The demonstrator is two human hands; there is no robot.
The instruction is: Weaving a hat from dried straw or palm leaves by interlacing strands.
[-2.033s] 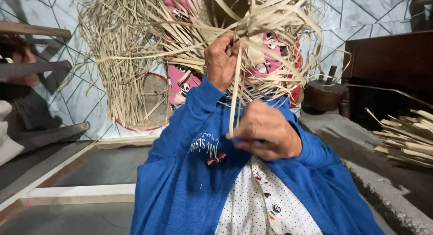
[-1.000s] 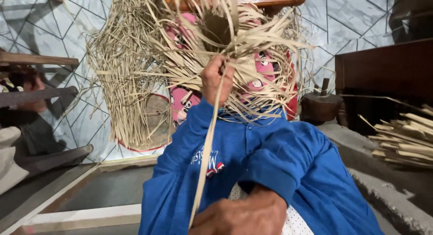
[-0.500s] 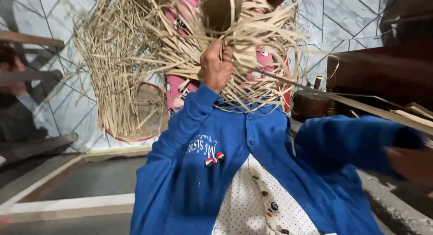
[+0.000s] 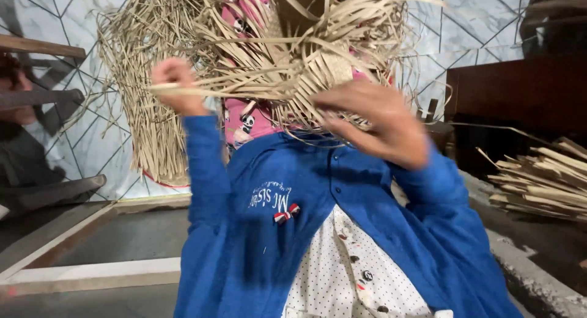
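Weaving step: left hand (image 4: 177, 86) at 10 o'clock pinches one flat strip (image 4: 232, 89); right hand (image 4: 376, 125) at 2 o'clock sits loosely curled against the straw bundle (image 4: 293, 55), grip unclear. Best to keep strip taut and flat, untwisted.

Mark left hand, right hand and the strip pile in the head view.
left hand (image 4: 176, 86), head view, on the knuckles.
right hand (image 4: 379, 125), head view, back of the hand.
strip pile (image 4: 544, 180), head view, middle of the stacked strips at right.
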